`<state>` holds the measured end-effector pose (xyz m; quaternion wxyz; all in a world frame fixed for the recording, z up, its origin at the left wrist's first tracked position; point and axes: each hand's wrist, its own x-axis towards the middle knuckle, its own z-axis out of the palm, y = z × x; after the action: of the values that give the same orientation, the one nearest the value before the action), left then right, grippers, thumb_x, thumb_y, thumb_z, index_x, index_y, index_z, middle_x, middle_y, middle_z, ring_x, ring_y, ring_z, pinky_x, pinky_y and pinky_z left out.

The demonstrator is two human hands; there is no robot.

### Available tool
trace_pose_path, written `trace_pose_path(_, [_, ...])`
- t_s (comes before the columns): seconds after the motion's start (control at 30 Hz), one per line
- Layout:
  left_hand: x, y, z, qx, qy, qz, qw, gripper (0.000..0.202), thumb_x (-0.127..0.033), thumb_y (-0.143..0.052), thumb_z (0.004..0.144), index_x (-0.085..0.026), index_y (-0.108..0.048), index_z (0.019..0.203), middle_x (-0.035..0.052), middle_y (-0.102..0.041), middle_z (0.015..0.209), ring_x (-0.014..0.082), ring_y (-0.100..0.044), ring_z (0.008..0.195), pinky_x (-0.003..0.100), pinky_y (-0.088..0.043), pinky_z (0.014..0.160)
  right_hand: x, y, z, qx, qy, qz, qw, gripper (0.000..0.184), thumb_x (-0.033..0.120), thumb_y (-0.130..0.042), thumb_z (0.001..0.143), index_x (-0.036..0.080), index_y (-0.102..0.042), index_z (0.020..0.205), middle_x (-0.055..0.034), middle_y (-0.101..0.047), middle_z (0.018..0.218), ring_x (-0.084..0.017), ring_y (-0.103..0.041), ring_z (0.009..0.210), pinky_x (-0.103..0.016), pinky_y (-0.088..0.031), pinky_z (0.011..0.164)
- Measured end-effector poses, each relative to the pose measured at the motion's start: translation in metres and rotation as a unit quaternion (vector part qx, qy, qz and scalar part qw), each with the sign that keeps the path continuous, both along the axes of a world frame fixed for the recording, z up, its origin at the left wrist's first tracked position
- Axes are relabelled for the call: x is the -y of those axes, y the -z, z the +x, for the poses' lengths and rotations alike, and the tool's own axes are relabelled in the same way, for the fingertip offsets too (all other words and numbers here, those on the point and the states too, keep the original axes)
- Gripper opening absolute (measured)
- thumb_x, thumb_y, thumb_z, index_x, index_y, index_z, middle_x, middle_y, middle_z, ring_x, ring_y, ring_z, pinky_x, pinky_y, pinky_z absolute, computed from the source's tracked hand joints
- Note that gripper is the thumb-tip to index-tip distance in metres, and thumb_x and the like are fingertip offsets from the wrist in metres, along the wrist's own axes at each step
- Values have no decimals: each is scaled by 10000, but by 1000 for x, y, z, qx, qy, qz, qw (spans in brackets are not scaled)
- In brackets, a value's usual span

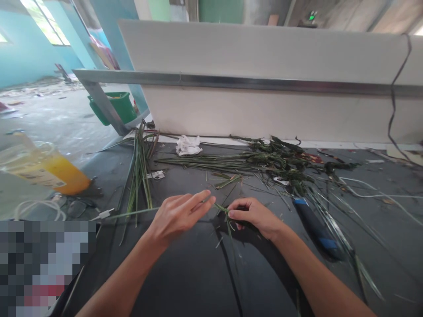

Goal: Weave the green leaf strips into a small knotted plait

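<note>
My right hand [253, 215] pinches several narrow green leaf strips [224, 208] between thumb and fingers, where they cross in a small bunch. Loose ends hang below the fingertips over the dark tabletop. My left hand [183, 213] is close on the left, palm down, its fingers stretched toward the right hand. One long strip runs in from the left, passes under this hand and comes out by its fingertips; the hand appears to hold it, though the thumb is hidden. Beyond the left hand lies a bundle of long green leaves [140, 169].
Braided dark-green leaf pieces [280, 156] with long stems lie along the back. A black tool handle with blue bands [315, 231] is at right, near a white cable [370, 187]. Crumpled tissue [188, 145] and a bottle of orange liquid [62, 171] stand left. A white panel [247, 57] rises behind.
</note>
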<state>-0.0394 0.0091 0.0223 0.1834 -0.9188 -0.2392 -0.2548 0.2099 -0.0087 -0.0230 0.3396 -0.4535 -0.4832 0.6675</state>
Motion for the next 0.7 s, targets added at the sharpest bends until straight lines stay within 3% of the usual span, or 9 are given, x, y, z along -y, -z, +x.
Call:
trace_pose_path(0.23, [3, 0, 6, -1, -4, -11, 1000, 299, -98, -422, 951, -169, -624, 1160, 64, -727, 1086, 138, -705, 790, 236, -567, 648, 0, -1, -2, 20, -1, 9, 1000, 274, 396, -781, 693, 143, -705, 768, 22, -591, 580, -101, -527, 488, -240, -454, 513])
trace_pose_path(0.47, [4, 14, 5, 47, -12, 2, 999, 283, -92, -440, 936, -163, -641, 1121, 57, -743, 992, 136, -710, 752, 224, -559, 612, -1, 3, -5, 31, 24, 37, 999, 276, 405, -773, 705, 147, -703, 772, 18, -598, 614, -100, -535, 489, -239, -436, 504])
trace_pose_path(0.7, [8, 28, 19, 179, -71, -127, 973, 177, -141, -580, 897, -211, -708, 997, 7, -744, 910, 115, -711, 749, 203, -565, 680, -1, 2, -5, 11, 63, 47, 997, 296, 418, -783, 697, 157, -693, 805, 29, -568, 595, -105, -537, 496, -241, -441, 515])
